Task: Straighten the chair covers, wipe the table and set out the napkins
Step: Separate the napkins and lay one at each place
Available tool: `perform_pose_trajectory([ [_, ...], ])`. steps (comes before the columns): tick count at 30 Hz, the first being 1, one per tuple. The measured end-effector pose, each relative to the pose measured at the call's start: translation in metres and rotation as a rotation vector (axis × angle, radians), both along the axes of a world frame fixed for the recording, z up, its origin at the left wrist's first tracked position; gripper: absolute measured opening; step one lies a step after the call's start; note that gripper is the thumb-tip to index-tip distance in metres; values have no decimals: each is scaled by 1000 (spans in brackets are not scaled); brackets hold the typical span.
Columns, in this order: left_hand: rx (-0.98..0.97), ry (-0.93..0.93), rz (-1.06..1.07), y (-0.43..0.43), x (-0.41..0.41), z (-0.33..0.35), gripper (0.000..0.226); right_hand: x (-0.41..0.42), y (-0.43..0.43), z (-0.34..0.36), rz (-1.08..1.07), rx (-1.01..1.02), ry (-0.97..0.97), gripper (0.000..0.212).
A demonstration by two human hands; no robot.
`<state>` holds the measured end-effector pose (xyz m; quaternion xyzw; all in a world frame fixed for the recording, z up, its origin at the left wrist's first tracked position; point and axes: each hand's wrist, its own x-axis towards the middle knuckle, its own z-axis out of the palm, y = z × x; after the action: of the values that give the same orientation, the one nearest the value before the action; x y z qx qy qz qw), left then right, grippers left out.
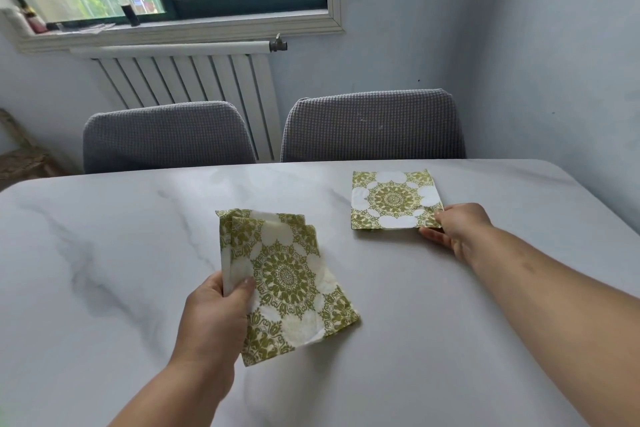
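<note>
My left hand (pixel 214 315) grips a small stack of white napkins with a green-gold pattern (pixel 284 274), held just above the white marble table (pixel 104 253). A single napkin of the same pattern (pixel 394 199) lies flat on the far right part of the table, in front of the right chair. My right hand (pixel 457 227) pinches that napkin's near right corner. Two chairs with grey waffle covers stand behind the table, one at the left (pixel 166 135) and one at the right (pixel 374 125).
A white radiator (pixel 194 80) hangs under the window behind the chairs. Bottles and papers stand on the window sill (pixel 173 29). The wall runs close along the table's right side. A woven stool (pixel 20 159) sits at the far left.
</note>
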<state>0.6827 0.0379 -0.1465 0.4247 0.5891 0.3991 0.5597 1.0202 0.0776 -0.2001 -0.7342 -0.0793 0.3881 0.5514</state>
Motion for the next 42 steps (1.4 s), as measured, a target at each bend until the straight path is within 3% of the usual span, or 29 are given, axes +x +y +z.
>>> perform_pose_trajectory([
  [12, 6, 0, -15, -5, 1, 3, 13, 6, -9, -3, 43, -105, -94, 18],
  [14, 8, -4, -24, -6, 2, 5, 13, 2, -13, 4, 69, -217, -251, 21],
  [17, 13, -3, -26, -9, 1, 9, 14, -6, -29, 11, 110, -388, -603, 47],
  [21, 29, -19, -61, -14, 1, 21, 14, -36, -61, 12, 226, -48, -771, 49],
  [23, 14, -48, -93, -18, 1, 31, 12, -60, -79, 20, 385, 106, -629, 52],
  [26, -24, -96, -138, -32, -6, 47, 11, -101, -101, 39, 585, 159, -109, 74],
  [28, -55, -146, -169, -47, -16, 59, 17, -123, -115, 52, 690, 154, 173, 65],
  [30, -80, -182, -184, -62, -28, 68, 20, -138, -126, 66, 742, 171, 281, 54],
  [36, -81, -193, -157, -95, -68, 88, 17, -168, -152, 103, 705, 186, 211, 22],
  [42, -147, -199, -206, -136, -145, 104, 17, -240, -190, 142, 759, 168, 33, 20],
])
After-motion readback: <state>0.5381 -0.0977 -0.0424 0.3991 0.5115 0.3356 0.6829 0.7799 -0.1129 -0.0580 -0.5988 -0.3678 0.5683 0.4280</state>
